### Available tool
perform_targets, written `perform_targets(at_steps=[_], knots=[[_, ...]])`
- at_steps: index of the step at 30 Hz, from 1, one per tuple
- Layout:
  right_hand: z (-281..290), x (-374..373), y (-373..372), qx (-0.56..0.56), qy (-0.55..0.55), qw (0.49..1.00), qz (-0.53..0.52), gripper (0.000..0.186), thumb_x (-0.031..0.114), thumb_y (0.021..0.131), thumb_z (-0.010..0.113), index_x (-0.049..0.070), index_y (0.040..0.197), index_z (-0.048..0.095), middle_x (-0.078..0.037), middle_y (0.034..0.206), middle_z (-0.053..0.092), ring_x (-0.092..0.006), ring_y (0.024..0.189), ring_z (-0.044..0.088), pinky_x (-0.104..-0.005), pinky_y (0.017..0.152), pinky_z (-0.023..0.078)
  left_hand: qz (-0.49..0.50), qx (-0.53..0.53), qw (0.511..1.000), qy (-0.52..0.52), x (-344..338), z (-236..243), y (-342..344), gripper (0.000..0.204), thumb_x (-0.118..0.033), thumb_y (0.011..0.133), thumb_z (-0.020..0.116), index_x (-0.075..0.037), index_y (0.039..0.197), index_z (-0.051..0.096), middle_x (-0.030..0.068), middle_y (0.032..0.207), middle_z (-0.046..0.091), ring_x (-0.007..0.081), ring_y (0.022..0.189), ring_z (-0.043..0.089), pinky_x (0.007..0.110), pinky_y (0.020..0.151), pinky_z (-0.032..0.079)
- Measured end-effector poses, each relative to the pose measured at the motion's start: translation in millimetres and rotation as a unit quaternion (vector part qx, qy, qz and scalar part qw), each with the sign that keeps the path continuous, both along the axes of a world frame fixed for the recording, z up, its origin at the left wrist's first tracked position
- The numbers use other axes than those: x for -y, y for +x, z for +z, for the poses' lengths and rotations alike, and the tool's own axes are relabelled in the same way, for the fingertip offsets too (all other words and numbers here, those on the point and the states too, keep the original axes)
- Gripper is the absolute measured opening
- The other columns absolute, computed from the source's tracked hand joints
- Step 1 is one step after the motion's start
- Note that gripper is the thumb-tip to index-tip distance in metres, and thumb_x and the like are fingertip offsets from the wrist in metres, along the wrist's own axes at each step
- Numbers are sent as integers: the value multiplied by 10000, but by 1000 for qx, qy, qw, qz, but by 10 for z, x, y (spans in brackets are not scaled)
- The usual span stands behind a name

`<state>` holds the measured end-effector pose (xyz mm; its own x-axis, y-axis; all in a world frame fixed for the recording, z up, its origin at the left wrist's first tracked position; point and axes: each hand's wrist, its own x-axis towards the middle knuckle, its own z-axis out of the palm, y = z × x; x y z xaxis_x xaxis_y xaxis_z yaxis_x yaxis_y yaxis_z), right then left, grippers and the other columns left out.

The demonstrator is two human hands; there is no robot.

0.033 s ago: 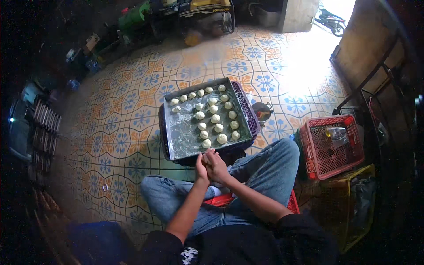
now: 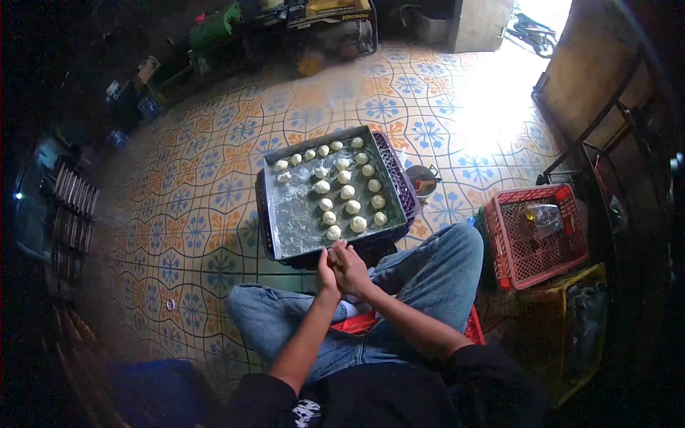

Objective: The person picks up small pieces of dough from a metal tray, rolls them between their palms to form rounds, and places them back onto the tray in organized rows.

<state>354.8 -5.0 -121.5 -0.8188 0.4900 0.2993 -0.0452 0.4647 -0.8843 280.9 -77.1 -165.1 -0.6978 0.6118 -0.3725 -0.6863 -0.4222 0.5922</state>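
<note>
left hand (image 2: 327, 273): pressed palm-to-palm against the right hand, just below the near edge of the tray. Whether anything sits between the palms: cannot tell, hidden.
right hand (image 2: 352, 268): cupped over the left, fingers curled toward the tray edge. Grip contents not visible either.
tray (image 2: 292, 214): dark metal baking tray, rectangular, tilted a bit in view, resting on top of a purple crate (image 2: 401, 182). Left part of its floor is bare and shiny.
dough balls (image 2: 345, 191): small pale rounds on the tray, one row along the far edge, more rows down the right side. Nearest ball (image 2: 333, 232) sits just beyond the fingertips, not touching them.
posture: person seated low, blue jeans (image 2: 421, 285), knees spread, tray directly ahead between them. Something red (image 2: 354, 324) shows under the legs.
floor (image 2: 193, 192): patterned tiles, blue and orange motifs.
small pot (image 2: 424, 180): on the floor, just beside the purple crate's right side.
red crate (image 2: 534, 235): right of the right knee, holds a clear bottle or similar.
yellow crate (image 2: 571, 321): behind the red one, contents too dark to tell.
</note>
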Motion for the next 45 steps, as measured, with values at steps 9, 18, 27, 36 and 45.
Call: perform_targets(at_steps=[9,18,27,36,45], knots=[[102,-49,-2,-74,-18,996,-50,107,120,839,734,18,861,711,-149,1270,611,-382,1315,504,-454,1072,417,-52,-8,998,24,77,188,22,507,-294,1071,320,-67,1517,402,144,1385,573,232,1157,628,378,1012,511],[-76,-201,-76,-28,-180,983,-38,304,230,993,637,-4,800,631,-56,881,587,-126,814,556,-285,740,454,-24,-101,982,-160,141,-1,192,493,-478,1047,468,-104,1349,578,78,1239,619,173,1089,618,312,894,518],[-104,-200,-49,-20,-472,881,-2,280,305,1033,580,31,1036,633,-26,939,653,-138,873,615,-297,818,499,100,-267,941,-184,168,477,202,159,-217,994,549,-62,1030,550,39,871,550,133,811,575,307,720,494],[-64,-10,39,-10,-720,675,160,590,546,1044,366,79,1354,547,-157,1297,642,-302,1185,619,-436,1052,468,9,-573,768,-286,228,755,328,513,-161,1002,589,-41,1470,416,203,1333,609,282,1203,617,380,1013,479],[-288,-421,101,-151,-757,621,139,763,662,1004,366,70,1482,411,-193,1420,538,-354,1213,587,-472,1013,504,-50,-705,647,-287,-49,758,595,409,-305,1067,400,-34,1259,638,175,1271,657,310,1308,559,513,1138,309]])
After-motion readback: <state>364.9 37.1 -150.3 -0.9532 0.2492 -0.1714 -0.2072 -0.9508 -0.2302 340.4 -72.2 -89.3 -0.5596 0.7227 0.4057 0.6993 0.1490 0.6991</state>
